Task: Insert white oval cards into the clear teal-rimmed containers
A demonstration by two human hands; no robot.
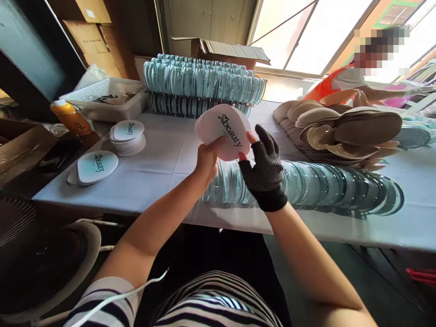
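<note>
My left hand (208,159), bare, grips a rounded white printed card (218,127) lettered "Sbeauty", thumb on its face and fingers beneath. An offset edge suggests more than one card there. My right hand (264,168) wears a dark dotted fingerless glove; its thumb and forefinger tips take hold of the card's right edge, the other fingers lifted. Below the card, a row of round clear-edged discs (316,186) stands on edge along the table front. To the left sit two piles of like cards, a taller stack (127,141) and a lower stack (97,168).
On the white-covered table (156,168), more upright discs (200,81) stand in tiers at the back. A white basket (126,106) and an orange bottle (72,119) are at left. Brown oval pieces (368,127) are heaped at right, near another person (344,81).
</note>
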